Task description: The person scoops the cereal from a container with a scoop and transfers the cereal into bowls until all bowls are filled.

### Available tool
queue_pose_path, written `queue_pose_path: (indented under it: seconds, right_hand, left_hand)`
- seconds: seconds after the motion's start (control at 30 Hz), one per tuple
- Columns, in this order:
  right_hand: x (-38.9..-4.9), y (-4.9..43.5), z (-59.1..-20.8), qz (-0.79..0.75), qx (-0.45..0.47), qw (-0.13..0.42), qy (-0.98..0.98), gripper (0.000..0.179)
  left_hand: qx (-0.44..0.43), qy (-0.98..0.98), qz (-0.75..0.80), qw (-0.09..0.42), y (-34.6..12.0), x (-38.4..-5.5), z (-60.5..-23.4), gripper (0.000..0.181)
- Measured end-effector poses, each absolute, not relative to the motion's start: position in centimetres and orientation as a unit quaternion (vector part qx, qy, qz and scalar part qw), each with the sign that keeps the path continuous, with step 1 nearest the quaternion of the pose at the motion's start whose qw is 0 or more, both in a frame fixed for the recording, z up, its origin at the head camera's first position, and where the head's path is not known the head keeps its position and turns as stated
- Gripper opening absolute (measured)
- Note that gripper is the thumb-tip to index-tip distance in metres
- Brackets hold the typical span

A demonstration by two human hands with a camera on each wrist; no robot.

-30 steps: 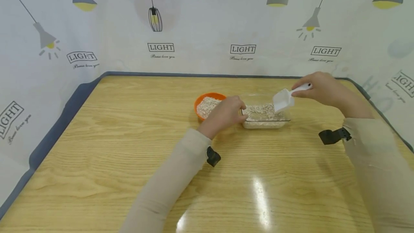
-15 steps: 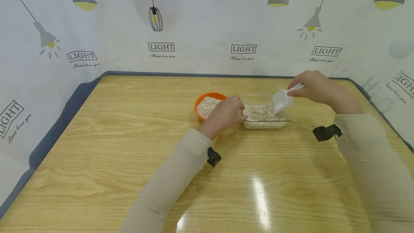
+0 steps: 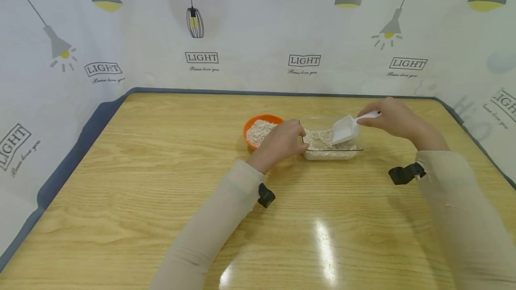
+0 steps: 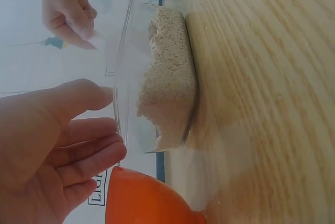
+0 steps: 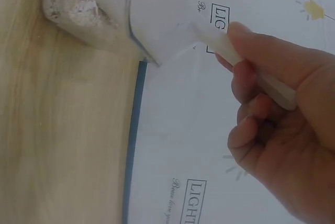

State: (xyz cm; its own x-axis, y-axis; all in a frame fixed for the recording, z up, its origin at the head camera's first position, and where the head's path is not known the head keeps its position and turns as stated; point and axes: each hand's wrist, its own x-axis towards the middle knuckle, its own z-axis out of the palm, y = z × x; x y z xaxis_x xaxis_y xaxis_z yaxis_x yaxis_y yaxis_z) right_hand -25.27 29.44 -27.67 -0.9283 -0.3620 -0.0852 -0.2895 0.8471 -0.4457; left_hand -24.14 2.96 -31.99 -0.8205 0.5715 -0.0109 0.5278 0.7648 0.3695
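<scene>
A clear rectangular glass container (image 3: 329, 155) holding oat flakes (image 4: 170, 62) stands on the table. At its left end, my left hand (image 3: 282, 142) holds the rim between thumb and fingers. My right hand (image 3: 397, 117) grips the handle of a white scoop (image 3: 344, 130), thumb along the top and fingers curled beneath, as the right wrist view shows. The scoop's head dips inside the container, tilted down into the oats near the right end. Left of the container, an orange bowl (image 3: 247, 137) of oat flakes sits partly hidden behind my left hand.
The wooden table (image 3: 133, 182) spreads widely in front and to the left. Behind it and along both sides hangs a white cloth (image 3: 250, 75) printed with lamps. Dark cameras are strapped at both wrists.
My right hand has shifted left, rising slightly and then lowering. The scoop's head has moved left through the container toward its middle. My left hand has kept its place on the rim.
</scene>
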Motion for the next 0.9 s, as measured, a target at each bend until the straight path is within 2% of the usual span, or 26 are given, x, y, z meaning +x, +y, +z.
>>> queue_pose_path:
  seconds: [0.13,0.37,0.6,0.9]
  right_hand:
    - [-25.3,29.8,-28.7,-0.248,-0.173,0.069,0.951,0.037]
    - [-25.3,29.4,-30.6,-0.299,-0.167,0.075,0.936,0.043]
    - [-25.6,28.4,-32.2,-0.309,-0.197,0.055,0.929,0.037]
    - [-25.2,27.4,-33.0,-0.333,-0.191,0.061,0.921,0.033]
  left_hand:
    - [0.300,0.936,0.177,0.052,2.9,-24.1,-32.0,0.029]
    - [0.298,0.936,0.179,0.051,2.8,-24.0,-32.1,0.030]
    - [0.303,0.934,0.183,0.046,2.8,-24.1,-32.2,0.029]
    - [0.296,0.936,0.183,0.054,2.8,-24.2,-32.2,0.029]
